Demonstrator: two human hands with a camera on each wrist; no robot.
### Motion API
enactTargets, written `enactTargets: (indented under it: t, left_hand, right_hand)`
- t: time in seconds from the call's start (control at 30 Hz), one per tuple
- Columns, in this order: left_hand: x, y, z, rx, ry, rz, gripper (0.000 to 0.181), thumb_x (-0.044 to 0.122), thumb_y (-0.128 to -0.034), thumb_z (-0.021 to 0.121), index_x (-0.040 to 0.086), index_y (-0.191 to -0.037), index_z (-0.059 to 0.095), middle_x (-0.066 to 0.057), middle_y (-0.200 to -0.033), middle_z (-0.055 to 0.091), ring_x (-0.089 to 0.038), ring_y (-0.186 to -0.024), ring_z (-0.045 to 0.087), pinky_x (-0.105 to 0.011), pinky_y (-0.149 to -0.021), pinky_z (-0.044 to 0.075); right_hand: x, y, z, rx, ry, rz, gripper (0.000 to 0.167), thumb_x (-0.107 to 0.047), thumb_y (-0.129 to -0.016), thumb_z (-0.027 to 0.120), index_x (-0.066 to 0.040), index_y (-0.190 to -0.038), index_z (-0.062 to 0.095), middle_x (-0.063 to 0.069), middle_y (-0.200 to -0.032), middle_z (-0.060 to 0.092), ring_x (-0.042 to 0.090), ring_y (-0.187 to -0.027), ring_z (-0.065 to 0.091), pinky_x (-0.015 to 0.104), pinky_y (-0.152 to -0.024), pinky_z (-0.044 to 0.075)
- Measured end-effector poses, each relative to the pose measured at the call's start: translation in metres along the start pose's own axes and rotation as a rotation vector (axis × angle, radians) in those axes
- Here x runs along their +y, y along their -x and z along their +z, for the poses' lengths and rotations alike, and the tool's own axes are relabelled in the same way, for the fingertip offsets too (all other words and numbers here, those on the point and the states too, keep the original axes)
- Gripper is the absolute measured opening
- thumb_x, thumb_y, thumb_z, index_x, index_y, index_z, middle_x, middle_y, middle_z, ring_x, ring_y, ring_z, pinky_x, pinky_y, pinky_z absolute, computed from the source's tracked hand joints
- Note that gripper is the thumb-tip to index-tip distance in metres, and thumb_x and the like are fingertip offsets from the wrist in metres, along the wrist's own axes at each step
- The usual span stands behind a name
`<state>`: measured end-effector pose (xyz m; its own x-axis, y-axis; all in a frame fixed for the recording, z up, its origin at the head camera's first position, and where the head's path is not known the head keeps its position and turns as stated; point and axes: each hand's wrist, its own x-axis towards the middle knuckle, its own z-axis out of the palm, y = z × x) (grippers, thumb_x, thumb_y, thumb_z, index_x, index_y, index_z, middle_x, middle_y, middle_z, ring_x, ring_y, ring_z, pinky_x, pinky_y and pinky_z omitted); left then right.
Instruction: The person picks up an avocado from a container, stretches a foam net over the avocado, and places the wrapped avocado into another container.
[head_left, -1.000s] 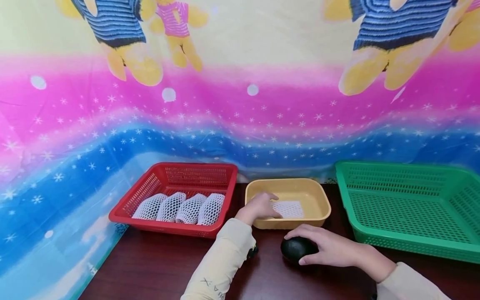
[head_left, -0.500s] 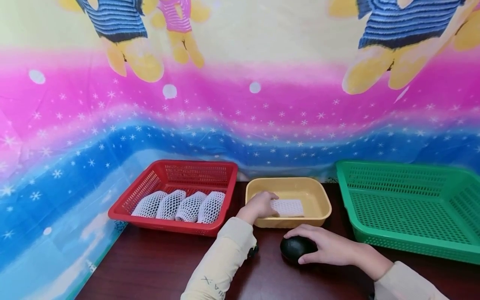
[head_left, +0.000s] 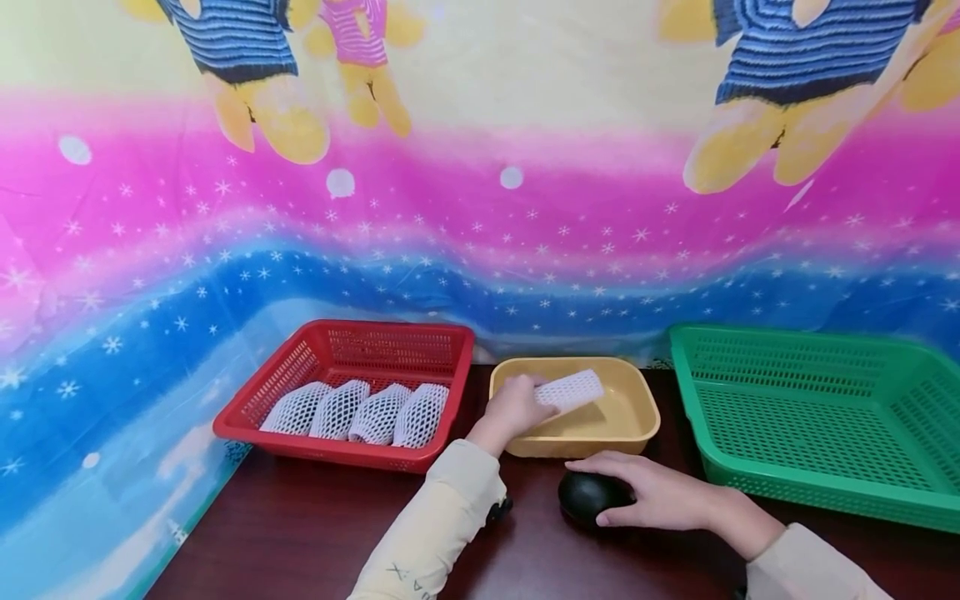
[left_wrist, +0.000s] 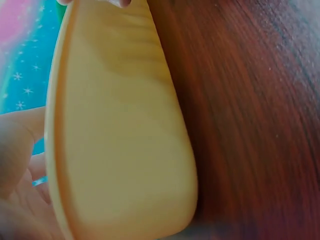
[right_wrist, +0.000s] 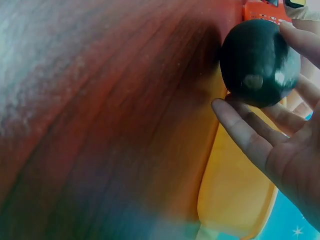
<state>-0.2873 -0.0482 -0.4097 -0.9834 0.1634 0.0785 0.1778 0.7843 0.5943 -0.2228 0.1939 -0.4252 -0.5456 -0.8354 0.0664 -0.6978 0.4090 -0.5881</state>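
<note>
My left hand [head_left: 517,404] pinches a white foam fruit net [head_left: 573,390], lying flat and tilted above the yellow basin [head_left: 628,414]. In the left wrist view the basin's outer wall [left_wrist: 120,125] hides the net, and part of the left hand [left_wrist: 20,155] shows behind the rim. My right hand [head_left: 671,497] holds a glossy, dark egg-shaped fruit [head_left: 591,498], perhaps an avocado, on the table in front of the basin. The right wrist view shows the fruit [right_wrist: 257,62] between thumb and fingers of the right hand [right_wrist: 300,155].
A red basket [head_left: 322,450] on the left holds several things in white foam nets [head_left: 378,414] in a row. To the right stands a green basket [head_left: 825,425]. All stand on a dark wooden table [head_left: 300,533], before a patterned cloth backdrop [head_left: 480,208].
The left hand has gripped the foam net and lifted it from the basin's floor, tilting its free end upward. The right hand and the fruit stay nearly in place.
</note>
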Motion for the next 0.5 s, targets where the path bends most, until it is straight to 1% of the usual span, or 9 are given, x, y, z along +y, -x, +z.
enactTargets:
  t: [0.1,0.2,0.27,0.37,0.5]
  left_hand:
    - [0.001,0.002,-0.004,0.026,0.021,0.013,0.046,0.027,-0.0889,0.082,0.011,-0.13,0.071,-0.006,-0.119,0.071,-0.017,-0.095,0.064,-0.035,-0.084,0.054]
    - [0.002,0.005,-0.008,0.035,0.021,0.035,0.046,0.028,-0.0888,0.082,0.01,-0.13,0.071,-0.005,-0.118,0.071,-0.015,-0.095,0.063,-0.034,-0.085,0.054]
    - [0.003,0.008,-0.01,0.033,0.01,0.045,0.046,0.028,-0.0885,0.082,0.01,-0.13,0.071,-0.005,-0.118,0.071,-0.015,-0.095,0.063,-0.034,-0.085,0.054]
    - [0.004,0.013,-0.013,0.022,0.0,0.044,0.047,0.029,-0.0883,0.082,0.011,-0.13,0.07,-0.004,-0.119,0.071,-0.015,-0.094,0.063,-0.035,-0.084,0.054]
    - [0.006,0.019,-0.016,0.019,0.006,0.045,0.048,0.029,-0.0883,0.082,0.011,-0.131,0.07,-0.004,-0.121,0.07,-0.016,-0.097,0.064,-0.037,-0.087,0.054]
  right_hand:
    - [-0.001,0.0,-0.002,-0.003,-0.022,-0.021,0.063,-0.042,-0.097,0.071,-0.015,-0.15,0.052,0.003,-0.142,0.055,0.015,-0.125,0.053,0.031,-0.089,0.051]
    - [-0.002,0.0,-0.003,-0.019,-0.075,-0.011,0.061,-0.04,-0.097,0.071,-0.014,-0.149,0.053,0.006,-0.142,0.054,0.014,-0.123,0.053,0.028,-0.082,0.052]
    - [-0.002,0.0,-0.003,-0.032,-0.115,0.003,0.06,-0.039,-0.097,0.071,-0.013,-0.148,0.054,0.007,-0.142,0.054,0.013,-0.123,0.053,0.028,-0.08,0.054]
    - [-0.003,0.0,-0.002,-0.052,-0.158,0.032,0.059,-0.039,-0.097,0.071,-0.012,-0.147,0.054,0.008,-0.141,0.054,0.012,-0.122,0.053,0.028,-0.078,0.057]
    - [-0.003,0.001,-0.002,-0.068,-0.163,0.06,0.059,-0.041,-0.097,0.07,-0.013,-0.147,0.055,0.006,-0.139,0.055,0.011,-0.121,0.054,0.028,-0.079,0.057]
